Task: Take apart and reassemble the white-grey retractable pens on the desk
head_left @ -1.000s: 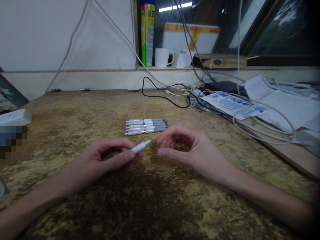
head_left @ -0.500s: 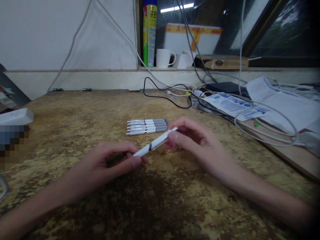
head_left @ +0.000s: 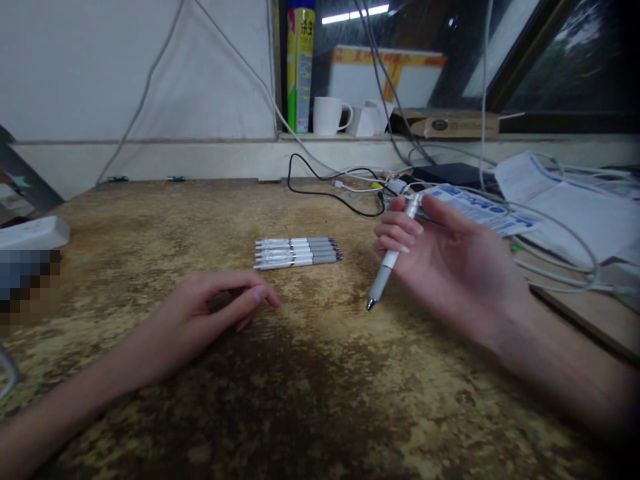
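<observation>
My right hand point(head_left: 450, 260) is raised palm-up over the worn wooden table point(head_left: 300, 400) and grips a white pen with a grey grip point(head_left: 393, 257). The pen points tip down and hangs just above the table. My left hand point(head_left: 210, 310) rests on the table to the left, fingers loosely curled with nothing seen in them. Beyond and between the hands lies a row of several white and grey pens point(head_left: 297, 252), side by side.
Tangled cables point(head_left: 350, 190) and printed papers point(head_left: 550, 207) cover the back right of the table. A white box point(head_left: 33, 233) sits at the left edge. On the sill stand a yellow spray can point(head_left: 300, 67) and a white mug point(head_left: 330, 115).
The pen has left my left hand. My right hand took it, lifted it up and to the right, and turned it tip down. The left hand stays on the table.
</observation>
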The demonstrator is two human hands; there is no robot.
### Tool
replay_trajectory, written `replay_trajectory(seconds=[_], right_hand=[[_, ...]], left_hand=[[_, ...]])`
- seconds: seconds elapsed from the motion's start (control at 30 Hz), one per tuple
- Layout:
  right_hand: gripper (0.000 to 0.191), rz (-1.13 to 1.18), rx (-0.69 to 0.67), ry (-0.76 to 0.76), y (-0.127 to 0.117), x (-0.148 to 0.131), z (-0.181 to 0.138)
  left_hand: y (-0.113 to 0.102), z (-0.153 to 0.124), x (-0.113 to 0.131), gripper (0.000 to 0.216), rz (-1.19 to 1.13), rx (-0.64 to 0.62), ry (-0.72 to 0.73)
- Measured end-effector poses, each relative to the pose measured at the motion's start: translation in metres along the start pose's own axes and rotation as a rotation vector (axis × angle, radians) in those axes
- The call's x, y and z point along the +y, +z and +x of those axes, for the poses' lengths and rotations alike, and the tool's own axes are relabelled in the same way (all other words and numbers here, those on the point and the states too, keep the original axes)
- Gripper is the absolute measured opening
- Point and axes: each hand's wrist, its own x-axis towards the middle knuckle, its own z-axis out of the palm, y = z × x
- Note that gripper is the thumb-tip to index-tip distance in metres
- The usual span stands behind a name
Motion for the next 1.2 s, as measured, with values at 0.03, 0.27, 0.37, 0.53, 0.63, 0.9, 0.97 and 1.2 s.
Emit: replay_trajectory(seconds=[0.03,0.27,0.37,0.53,0.63,0.9,0.97,1.2], right_hand=[[0.030,-0.001,0.000,0.002,-0.002,-0.001,0.001],[0.034,-0.036,-0.014,-0.029,-0.009,-0.004,0.000],[0.034,-0.042,-0.032,-0.040,-0.009,-0.004,-0.001],[0.031,-0.035,-0.031,-0.049,-0.009,-0.005,-0.002],[0.029,-0.030,-0.027,-0.043,-0.008,-0.006,-0.003],[0.030,-0.045,-0.029,-0.036,-0.006,-0.007,-0.005],[0.031,-0.053,-0.026,-0.026,-0.005,-0.008,-0.005],[0.021,0.197,-0.008,0.056,-0.003,-0.008,-0.003]], left_hand=[[-0.001,0.000,0.000,0.034,0.013,0.003,0.002],[-0.002,0.001,0.002,0.032,0.078,0.010,0.013],[-0.002,0.001,0.001,0.032,0.105,0.022,0.018],[-0.002,0.001,-0.004,0.028,0.146,0.040,0.070],[-0.002,0.001,-0.006,0.023,0.155,0.042,0.109],[-0.001,0.000,-0.008,0.022,0.180,0.002,0.124],[-0.001,0.000,-0.008,0.022,0.181,-0.005,0.125],[0.000,0.000,-0.010,0.022,0.191,-0.005,0.151]])
